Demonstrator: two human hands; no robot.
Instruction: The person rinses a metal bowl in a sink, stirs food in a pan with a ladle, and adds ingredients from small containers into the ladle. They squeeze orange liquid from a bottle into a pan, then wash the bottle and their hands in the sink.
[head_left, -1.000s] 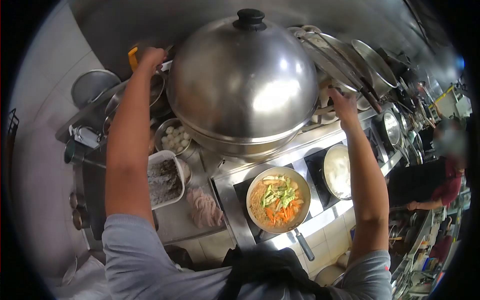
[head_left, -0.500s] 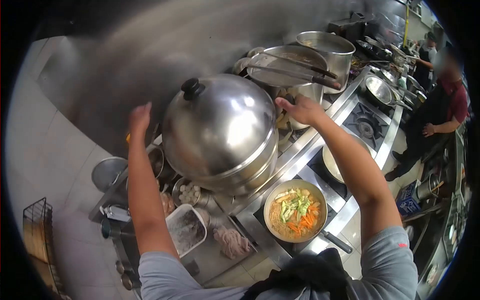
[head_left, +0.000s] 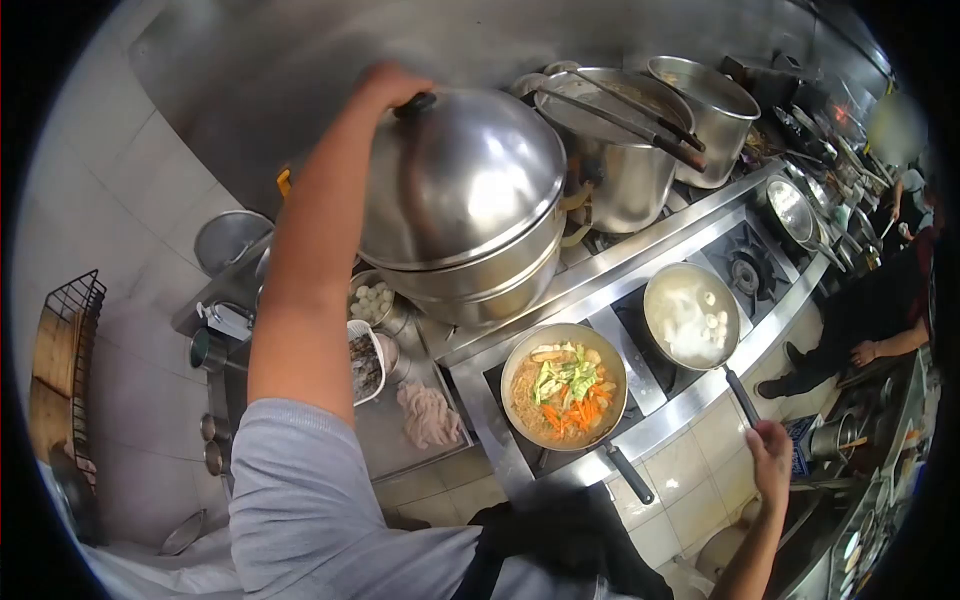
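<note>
Left grip (head_left: 394,84) on knob (head_left: 416,104) of domed lid (head_left: 475,185)

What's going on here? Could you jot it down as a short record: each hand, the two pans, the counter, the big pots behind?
Left hand: at the black knob of the domed lid; grip unclear
Right hand: at the end of the handle of the right pan; grip unclear
Left pan: noodles, orange strips, greens
Right pan: pale pieces, white haze
Counter: white tub, crumpled cloth, bowl of white balls
Big pots: two; long handles lie across the nearer one
</note>
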